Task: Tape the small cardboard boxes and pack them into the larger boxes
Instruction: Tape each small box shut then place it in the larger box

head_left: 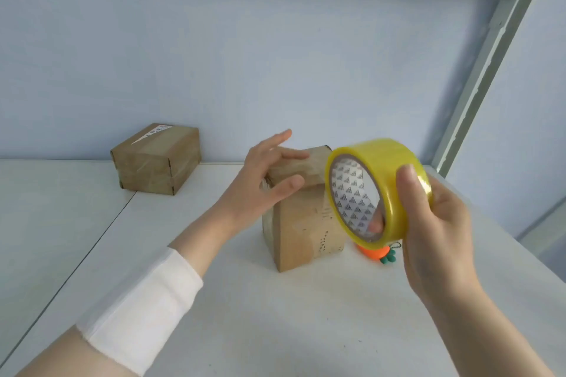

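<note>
A small cardboard box stands upright on the white table, wrapped in clear tape. My left hand rests on its top, fingers spread and thumb on the near face. My right hand holds a roll of yellow-clear tape just right of the box's top, thumb over the rim and a fingertip inside the core. A strip of clear tape runs from the roll to the box. A second small taped cardboard box sits at the back left against the wall.
An orange carrot-shaped item with green leaves and a bead chain lies on the table behind the tape roll. A table seam runs diagonally at the left. A pale blue wall stands behind; a metal frame post rises at the right.
</note>
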{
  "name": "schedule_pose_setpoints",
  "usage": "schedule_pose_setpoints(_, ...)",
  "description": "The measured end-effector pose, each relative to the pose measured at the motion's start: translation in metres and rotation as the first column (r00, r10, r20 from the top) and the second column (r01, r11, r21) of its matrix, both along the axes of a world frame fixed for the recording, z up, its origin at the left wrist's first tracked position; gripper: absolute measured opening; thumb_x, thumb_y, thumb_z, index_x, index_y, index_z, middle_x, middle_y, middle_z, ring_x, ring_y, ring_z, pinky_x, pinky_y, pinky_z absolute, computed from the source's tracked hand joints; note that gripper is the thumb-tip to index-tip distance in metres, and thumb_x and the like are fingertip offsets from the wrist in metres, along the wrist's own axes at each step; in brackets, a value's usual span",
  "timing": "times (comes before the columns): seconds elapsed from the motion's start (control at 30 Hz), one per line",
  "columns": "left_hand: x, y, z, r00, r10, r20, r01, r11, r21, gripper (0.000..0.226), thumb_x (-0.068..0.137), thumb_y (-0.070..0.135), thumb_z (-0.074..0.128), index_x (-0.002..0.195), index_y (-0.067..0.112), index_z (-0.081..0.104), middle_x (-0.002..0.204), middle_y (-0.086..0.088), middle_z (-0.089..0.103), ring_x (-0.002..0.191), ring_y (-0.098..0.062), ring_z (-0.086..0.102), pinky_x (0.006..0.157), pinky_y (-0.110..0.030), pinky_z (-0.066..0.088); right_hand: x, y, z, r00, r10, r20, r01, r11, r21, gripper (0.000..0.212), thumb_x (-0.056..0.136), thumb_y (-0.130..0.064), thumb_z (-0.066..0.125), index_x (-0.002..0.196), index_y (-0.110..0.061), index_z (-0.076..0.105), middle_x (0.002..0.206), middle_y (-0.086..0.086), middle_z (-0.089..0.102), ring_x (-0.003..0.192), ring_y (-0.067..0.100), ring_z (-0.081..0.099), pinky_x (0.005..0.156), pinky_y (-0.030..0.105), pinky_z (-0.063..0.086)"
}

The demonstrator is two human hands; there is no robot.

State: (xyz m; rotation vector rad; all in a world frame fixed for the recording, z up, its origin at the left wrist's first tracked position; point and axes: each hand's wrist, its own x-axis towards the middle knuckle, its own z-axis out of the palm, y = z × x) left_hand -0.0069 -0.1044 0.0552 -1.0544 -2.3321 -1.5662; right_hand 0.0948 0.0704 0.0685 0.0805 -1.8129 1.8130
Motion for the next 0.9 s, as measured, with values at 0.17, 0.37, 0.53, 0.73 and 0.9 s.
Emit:
schedule_pose_setpoints(0.17,-0.008,-0.001,0.015,0.987,0.137,-0.078,-0.134,0.99,0.045,0.027,0.076,0.05,0.064,0.101,0.051,0.056,0.135,0.023,0.046,0.132,0.007,0.028,0.1,-0.007,0.024,-0.039,0.001,0.052,0.999,0.038,0.037,-0.037,0.999,-0.024,0.048,0.079,-0.06,0.055,0.049,-0.025,0.069,0.046,-0.002,0.062,0.043,0.009,0.058,0.044,0.017,0.046)
schedule_pose_setpoints(0.37,-0.044,0.005,-0.005,0.884,0.366,0.292,-0.413,0.903,0.118,0.005,0.089,0.028,0.059,0.092,0.025,0.062,0.095,0.01,0.063,0.087,-0.007,0.06,0.072,-0.02,0.047,-0.105,-0.013,0.038,0.964,0.178,0.196,-0.182,0.983,0.004,0.042,0.093,-0.044,0.049,0.08,-0.008,0.066,0.065,0.002,0.073,0.061,0.009,0.068,0.056,0.024,0.056)
schedule_pose_setpoints(0.53,-0.075,0.008,-0.023,0.728,0.405,0.553,-0.495,0.869,0.016,0.017,0.083,0.03,0.068,0.091,0.016,0.064,0.099,-0.006,0.067,0.089,-0.019,0.064,0.078,-0.028,0.051,-0.14,-0.023,-0.002,0.95,0.219,0.222,-0.241,0.967,0.079,0.04,0.097,-0.036,0.046,0.104,0.0,0.062,0.071,-0.004,0.074,0.068,0.006,0.068,0.063,0.019,0.054)
schedule_pose_setpoints(0.73,-0.086,0.007,-0.034,0.629,0.327,0.705,-0.425,0.904,-0.04,0.03,0.082,0.038,0.068,0.1,0.014,0.069,0.098,-0.005,0.07,0.088,-0.017,0.066,0.067,-0.018,0.047,-0.143,-0.018,-0.028,0.939,0.24,0.245,-0.277,0.952,0.129,0.044,0.097,-0.036,0.043,0.095,0.004,0.061,0.067,-0.008,0.071,0.066,0.003,0.065,0.061,0.01,0.048)
schedule_pose_setpoints(0.9,-0.087,0.009,-0.037,0.61,0.325,0.722,-0.448,0.894,-0.024,0.022,0.083,0.036,0.067,0.091,0.016,0.066,0.091,-0.003,0.067,0.08,-0.016,0.062,0.066,-0.023,0.046,-0.127,-0.009,-0.023,0.971,0.172,0.166,-0.193,0.974,0.12,0.035,0.093,-0.044,0.049,0.076,-0.019,0.066,0.061,-0.011,0.069,0.06,-0.004,0.062,0.056,0.006,0.045)
